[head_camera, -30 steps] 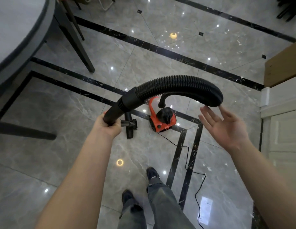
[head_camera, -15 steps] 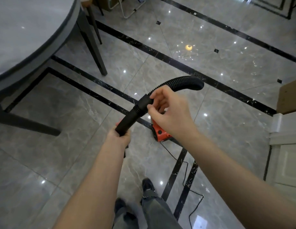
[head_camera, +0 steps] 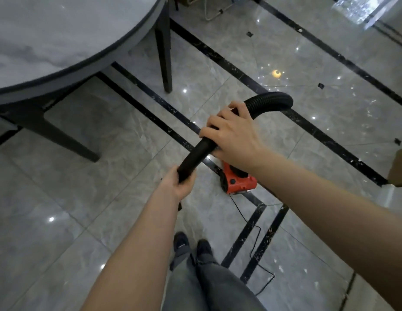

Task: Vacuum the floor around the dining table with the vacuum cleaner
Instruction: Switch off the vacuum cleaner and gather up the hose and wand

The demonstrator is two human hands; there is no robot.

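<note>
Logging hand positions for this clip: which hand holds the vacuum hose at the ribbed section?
The right hand. Its grip is up where the smooth black tube meets the ribbed hose; the left hand grips the smooth tube's lower end.

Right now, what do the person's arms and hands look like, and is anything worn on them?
Both forearms are bare, with no sleeves in view. The left hand and right hand wear no gloves; no rings, watch or markings show.
</note>
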